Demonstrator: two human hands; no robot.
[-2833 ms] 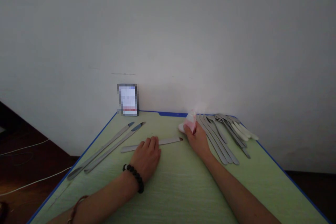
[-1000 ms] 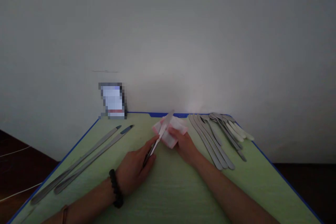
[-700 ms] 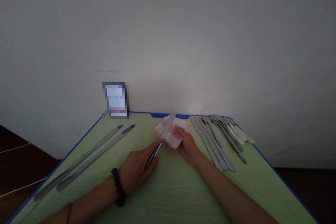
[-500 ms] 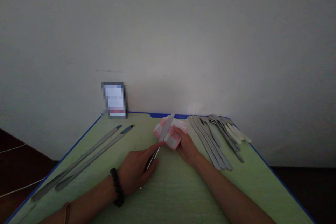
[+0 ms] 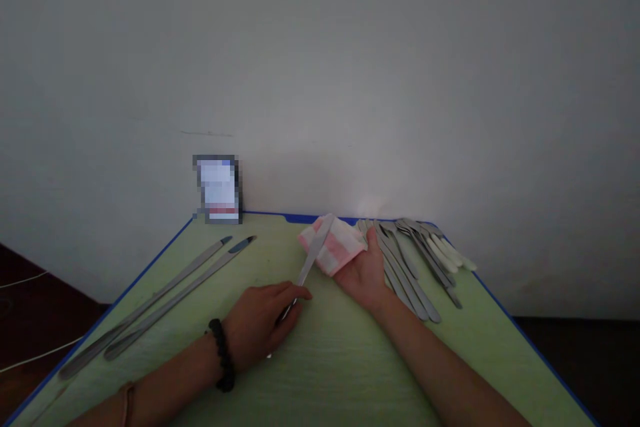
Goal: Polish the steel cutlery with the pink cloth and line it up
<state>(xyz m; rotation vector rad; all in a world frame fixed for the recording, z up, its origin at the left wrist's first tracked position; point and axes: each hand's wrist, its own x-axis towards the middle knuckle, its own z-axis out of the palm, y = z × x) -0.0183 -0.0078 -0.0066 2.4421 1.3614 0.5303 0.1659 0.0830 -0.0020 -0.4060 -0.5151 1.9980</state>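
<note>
My left hand (image 5: 260, 323) is closed round the handle of a table knife (image 5: 314, 255), whose blade slants up and away over the green table (image 5: 340, 373). My right hand (image 5: 367, 273) lies palm up under a pink and white checked cloth (image 5: 336, 247), holding it beneath the blade, thumb raised beside it. The blade rests on the cloth.
Two long knives (image 5: 165, 300) lie side by side at the left of the table. A row of several knives, forks and spoons (image 5: 415, 260) lies at the right, just past my right hand. A small blurred card (image 5: 218, 189) stands against the white wall at the back.
My left hand picked the knife up off the table and my right hand brought the cloth to it. In the last half second my right hand opened and the cloth spread under the blade.
</note>
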